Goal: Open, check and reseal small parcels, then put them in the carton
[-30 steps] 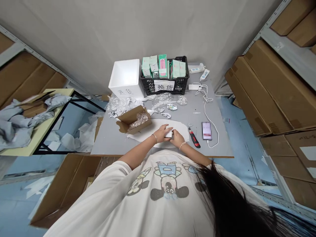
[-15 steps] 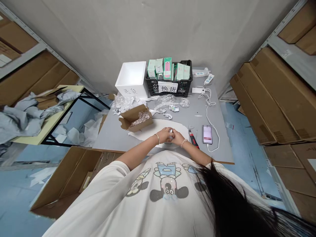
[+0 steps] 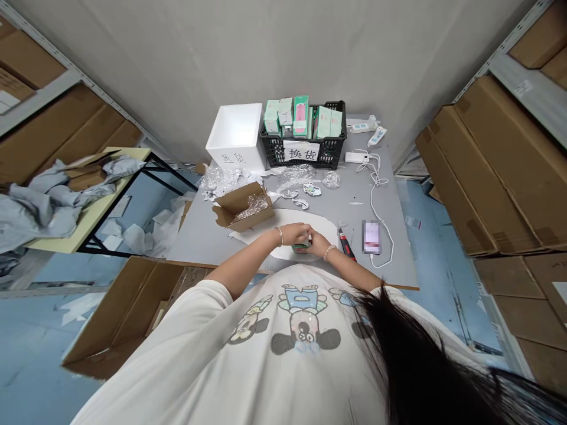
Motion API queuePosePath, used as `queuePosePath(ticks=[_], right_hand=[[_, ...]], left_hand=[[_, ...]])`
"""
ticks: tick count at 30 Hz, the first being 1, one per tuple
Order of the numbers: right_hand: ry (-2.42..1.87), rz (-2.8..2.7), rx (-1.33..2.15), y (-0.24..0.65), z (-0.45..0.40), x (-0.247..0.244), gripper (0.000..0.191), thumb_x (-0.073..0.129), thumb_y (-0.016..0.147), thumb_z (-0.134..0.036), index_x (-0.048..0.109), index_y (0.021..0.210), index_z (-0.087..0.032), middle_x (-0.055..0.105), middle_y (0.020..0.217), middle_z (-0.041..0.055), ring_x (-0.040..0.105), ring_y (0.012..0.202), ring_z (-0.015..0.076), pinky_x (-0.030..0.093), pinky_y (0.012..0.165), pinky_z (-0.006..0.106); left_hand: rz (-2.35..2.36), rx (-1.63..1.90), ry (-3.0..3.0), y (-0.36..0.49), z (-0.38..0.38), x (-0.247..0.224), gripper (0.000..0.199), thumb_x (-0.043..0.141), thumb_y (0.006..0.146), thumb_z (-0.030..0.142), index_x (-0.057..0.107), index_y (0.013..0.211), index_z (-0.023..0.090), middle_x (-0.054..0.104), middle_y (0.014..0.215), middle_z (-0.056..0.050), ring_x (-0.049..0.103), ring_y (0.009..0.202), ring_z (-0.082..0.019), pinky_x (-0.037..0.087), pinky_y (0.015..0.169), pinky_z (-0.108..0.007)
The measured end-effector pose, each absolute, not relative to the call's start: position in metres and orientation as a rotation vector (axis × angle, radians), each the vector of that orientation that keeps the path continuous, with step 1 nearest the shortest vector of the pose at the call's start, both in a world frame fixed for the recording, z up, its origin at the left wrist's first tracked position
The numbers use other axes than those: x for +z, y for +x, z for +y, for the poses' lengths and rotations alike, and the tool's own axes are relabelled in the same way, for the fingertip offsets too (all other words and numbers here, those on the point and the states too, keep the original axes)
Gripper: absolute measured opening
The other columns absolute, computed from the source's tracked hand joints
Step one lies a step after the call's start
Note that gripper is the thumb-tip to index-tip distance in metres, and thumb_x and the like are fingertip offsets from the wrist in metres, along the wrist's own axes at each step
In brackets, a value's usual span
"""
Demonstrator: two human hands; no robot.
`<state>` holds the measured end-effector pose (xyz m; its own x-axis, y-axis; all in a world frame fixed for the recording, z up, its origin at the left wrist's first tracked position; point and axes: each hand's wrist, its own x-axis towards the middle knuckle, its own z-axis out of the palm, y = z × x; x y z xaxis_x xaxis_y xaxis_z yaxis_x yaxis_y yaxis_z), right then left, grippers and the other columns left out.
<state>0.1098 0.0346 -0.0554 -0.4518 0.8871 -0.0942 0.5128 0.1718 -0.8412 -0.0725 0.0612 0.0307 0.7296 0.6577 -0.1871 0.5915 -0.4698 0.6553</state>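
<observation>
As the left hand (image 3: 295,234) and right hand (image 3: 318,243) clasp a small green box (image 3: 301,248) over white foam (image 3: 310,221), a steady hold matters next.

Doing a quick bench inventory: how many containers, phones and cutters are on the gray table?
Containers: 3 (white foam box, black plastic crate, cardboard box)
Phones: 1 (smartphone)
Cutters: 1 (utility knife)
Total: 5

tee (image 3: 177,360): white, cartoon print | hair (image 3: 420,360): long, black | wrists: bangle (image 3: 280,236), bracelet (image 3: 328,252)
</observation>
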Motion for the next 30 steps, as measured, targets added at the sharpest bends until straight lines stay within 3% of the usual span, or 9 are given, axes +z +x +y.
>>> queuePosePath(ticks=[4, 8, 12, 16, 23, 30], right_hand=[[-1.289, -2.004, 1.307, 0.108, 0.033, -0.049, 0.072, 0.087, 0.054, -0.028, 0.052, 0.117, -0.02, 0.064, 0.112, 0.0082, 0.063, 0.095, 0.0202, 0.052, 0.083, 0.036], [-1.283, -2.005, 1.333, 0.106, 0.03, -0.044, 0.078, 0.088, 0.054, -0.027, 0.052, 0.123, -0.02, 0.062, 0.119, 0.0106, 0.062, 0.102, 0.0228, 0.05, 0.091, 0.039], [-1.392, -2.016, 1.214, 0.105, 0.022, -0.037, 0.095, 0.085, 0.06, -0.035, 0.038, 0.141, -0.019, 0.052, 0.135, 0.0153, 0.052, 0.122, 0.0288, 0.041, 0.103, 0.045], [-1.577, -1.976, 1.019, 0.093, 0.013, -0.022, 0.087, 0.067, 0.079, -0.043, 0.027, 0.149, -0.013, 0.041, 0.145, 0.0213, 0.049, 0.127, 0.0289, 0.041, 0.104, 0.042], [-1.639, -2.154, 0.731, 0.077, 0.007, -0.003, 0.059, 0.048, 0.087, -0.023, 0.037, 0.142, -0.006, 0.056, 0.129, 0.0225, 0.059, 0.111, 0.0286, 0.047, 0.093, 0.038], [-1.645, -1.862, 0.869, 0.103, 0.011, -0.022, 0.045, 0.04, 0.088, -0.016, 0.049, 0.132, -0.013, 0.071, 0.096, 0.0104, 0.067, 0.088, 0.0219, 0.049, 0.085, 0.034]], left_hand=[[1.321, 0.287, 1.983, -0.08, 0.094, 0.027, 0.034, 0.055, 0.09, 0.043, 0.054, 0.116, 0.022, 0.068, 0.093, -0.004, 0.064, 0.084, -0.021, 0.047, 0.08, -0.03], [1.812, 0.423, 1.798, -0.08, 0.104, 0.002, 0.039, 0.069, 0.081, 0.04, 0.053, 0.111, 0.019, 0.066, 0.098, -0.008, 0.063, 0.093, -0.025, 0.046, 0.083, -0.035], [1.96, 0.519, 1.733, -0.08, 0.087, -0.023, 0.022, 0.07, 0.079, 0.024, 0.055, 0.094, 0.02, 0.063, 0.104, -0.008, 0.062, 0.09, -0.023, 0.046, 0.084, -0.037], [1.795, 0.741, 1.638, -0.086, 0.064, -0.033, 0.004, 0.057, 0.088, 0.023, 0.056, 0.091, 0.02, 0.066, 0.093, -0.005, 0.063, 0.081, -0.018, 0.049, 0.08, -0.034], [1.471, 0.843, 1.757, -0.078, 0.022, -0.037, 0.048, 0.064, 0.083, 0.028, 0.047, 0.127, 0.017, 0.059, 0.127, -0.015, 0.057, 0.118, -0.025, 0.044, 0.103, -0.044], [1.407, 0.799, 1.754, -0.08, 0.015, -0.037, 0.063, 0.069, 0.074, 0.019, 0.045, 0.132, 0.015, 0.056, 0.131, -0.015, 0.054, 0.123, -0.028, 0.042, 0.107, -0.046]])
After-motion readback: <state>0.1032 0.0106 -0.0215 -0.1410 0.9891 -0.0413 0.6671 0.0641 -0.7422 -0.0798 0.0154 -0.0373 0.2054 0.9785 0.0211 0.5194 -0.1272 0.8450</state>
